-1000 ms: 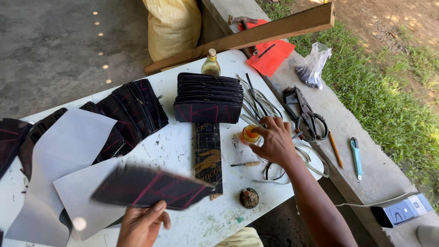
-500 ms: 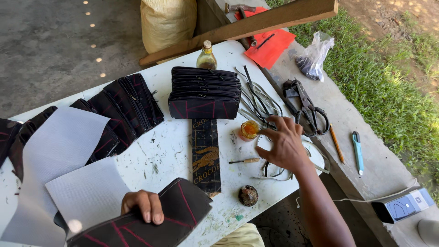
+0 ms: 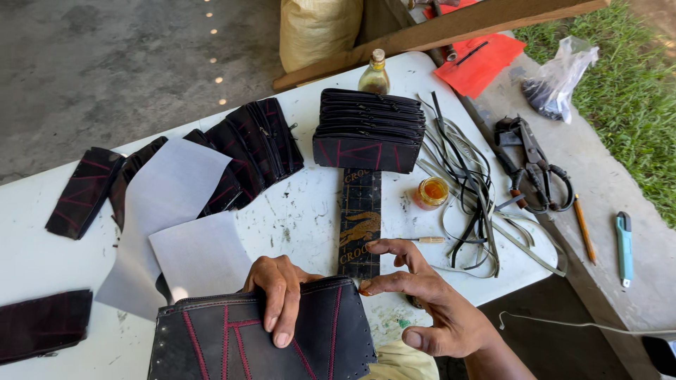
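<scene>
Left grip (image 3: 280, 295) curls closed over the black stitched panel (image 3: 232, 345); right grip (image 3: 422, 295) spread, fingertip seemingly touching its edge.

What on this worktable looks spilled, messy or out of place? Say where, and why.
The table is flecked with dark specks and stains, with greenish smears near its front edge by the right hand. Black straps lie in a loose tangle, some hanging over the edge.

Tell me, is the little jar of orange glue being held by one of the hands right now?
No. The glue jar sits alone on the white table, while the left hand grips the black pouch and the right hand hovers beside it.
</scene>
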